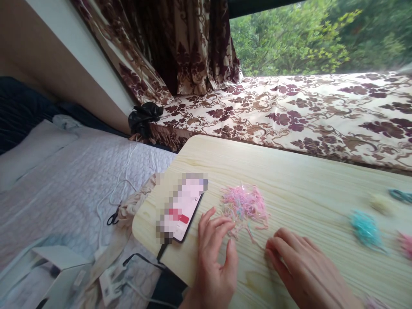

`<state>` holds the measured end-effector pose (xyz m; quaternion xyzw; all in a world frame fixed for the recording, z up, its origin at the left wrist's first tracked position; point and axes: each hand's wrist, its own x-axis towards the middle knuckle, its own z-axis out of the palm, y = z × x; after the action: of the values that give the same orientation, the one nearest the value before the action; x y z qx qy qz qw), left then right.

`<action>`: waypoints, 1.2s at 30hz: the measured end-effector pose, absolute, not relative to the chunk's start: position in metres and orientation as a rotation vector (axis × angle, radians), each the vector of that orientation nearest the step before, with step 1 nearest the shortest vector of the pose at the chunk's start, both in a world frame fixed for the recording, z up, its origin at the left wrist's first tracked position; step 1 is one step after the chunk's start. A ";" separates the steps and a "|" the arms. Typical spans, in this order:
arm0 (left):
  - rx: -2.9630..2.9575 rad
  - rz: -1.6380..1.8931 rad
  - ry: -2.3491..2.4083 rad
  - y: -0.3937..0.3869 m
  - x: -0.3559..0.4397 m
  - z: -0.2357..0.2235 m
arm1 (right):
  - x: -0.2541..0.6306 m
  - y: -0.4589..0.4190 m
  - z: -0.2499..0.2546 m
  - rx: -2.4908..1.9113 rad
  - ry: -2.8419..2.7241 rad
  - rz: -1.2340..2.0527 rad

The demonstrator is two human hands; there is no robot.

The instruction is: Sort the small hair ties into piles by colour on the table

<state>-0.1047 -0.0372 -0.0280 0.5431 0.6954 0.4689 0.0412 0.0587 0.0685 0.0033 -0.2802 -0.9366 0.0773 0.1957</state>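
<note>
A loose heap of thin pink, yellow and pale blue elastic bands (244,205) lies on the light wooden table (289,180). My left hand (214,257) rests just left of and below the heap, fingers spread and stretched toward it, holding nothing. On the table to the lower right of the heap my right hand (302,270) lies with its fingers curled and drawn together, fingertips near a stray band; whether they pinch one is unclear.
A phone (183,208) with a cable plugged in lies at the table's left end. A small teal pile (365,229), a yellowish pile (380,204) and a pink pile (406,244) sit at the right. A bed with white cables (122,189), scissors (113,219) and boxes is to the left.
</note>
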 end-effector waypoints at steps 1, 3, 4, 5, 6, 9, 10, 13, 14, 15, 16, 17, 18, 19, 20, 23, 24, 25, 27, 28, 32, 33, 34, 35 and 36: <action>1.662 1.436 2.129 -0.037 -0.105 -0.028 | 0.059 0.069 0.003 -0.769 -2.617 0.192; 1.660 1.433 2.128 -0.038 -0.105 -0.028 | 0.062 0.069 0.002 -0.754 -2.614 0.201; 1.663 1.427 2.128 -0.038 -0.105 -0.028 | 0.064 0.069 0.002 -0.757 -2.605 0.225; 1.665 1.419 2.129 -0.038 -0.105 -0.028 | 0.066 0.069 0.002 -0.766 -2.598 0.258; 1.667 1.413 2.130 -0.038 -0.105 -0.029 | 0.069 0.069 0.002 -0.777 -2.592 0.293; 1.675 1.408 2.136 -0.038 -0.105 -0.030 | 0.079 0.073 0.005 -0.840 -2.574 0.386; 1.678 1.410 2.138 -0.038 -0.105 -0.031 | 0.084 0.075 0.006 -0.872 -2.570 0.414; 1.709 1.417 2.134 -0.039 -0.109 -0.037 | 0.106 0.089 0.013 -0.996 -2.507 0.462; 1.732 1.416 2.127 -0.040 -0.111 -0.039 | 0.115 0.096 0.017 -1.047 -2.479 0.463; 1.757 1.414 2.122 -0.040 -0.112 -0.042 | 0.126 0.103 0.021 -1.107 -2.454 0.457; 1.809 1.404 2.105 -0.040 -0.114 -0.045 | 0.138 0.112 0.025 -1.186 -2.428 0.443; 1.830 1.399 2.098 -0.040 -0.115 -0.048 | 0.151 0.122 0.030 -1.285 -2.400 0.426; 1.840 1.410 2.085 -0.040 -0.115 -0.050 | 0.163 0.131 0.035 -1.397 -2.371 0.409; 1.821 1.431 2.086 -0.040 -0.115 -0.052 | 0.175 0.141 0.039 -1.514 -2.327 0.389; 1.781 1.455 2.098 -0.040 -0.115 -0.054 | 0.187 0.151 0.042 -1.623 -2.280 0.370; 1.760 1.456 2.118 -0.041 -0.116 -0.057 | 0.210 0.176 0.046 -1.782 -2.189 0.296; 1.812 1.426 2.110 -0.041 -0.118 -0.058 | 0.214 0.182 0.045 -1.806 -2.179 0.283; 1.874 1.390 2.100 -0.042 -0.120 -0.059 | 0.216 0.188 0.043 -1.825 -2.176 0.282; 1.973 1.333 2.087 -0.042 -0.125 -0.062 | 0.218 0.196 0.039 -1.842 -2.189 0.295; 1.998 1.318 2.089 -0.043 -0.127 -0.063 | 0.218 0.199 0.036 -1.840 -2.201 0.305; 2.005 1.302 2.113 -0.044 -0.130 -0.065 | 0.215 0.206 0.027 -1.843 -2.249 0.311; 1.996 1.305 2.116 -0.044 -0.129 -0.065 | 0.214 0.207 0.026 -1.850 -2.257 0.304; 1.983 1.304 2.116 -0.044 -0.128 -0.065 | 0.214 0.208 0.027 -1.855 -2.264 0.294; 1.975 1.307 2.111 -0.044 -0.128 -0.064 | 0.213 0.208 0.028 -1.859 -2.268 0.280; 1.971 1.311 2.103 -0.044 -0.127 -0.064 | 0.214 0.208 0.030 -1.860 -2.272 0.266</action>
<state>-0.1271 -0.0441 -0.0640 0.6223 0.6642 0.4141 -0.0126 0.2137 0.2077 0.0299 -0.6278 -0.7671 0.0899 0.0966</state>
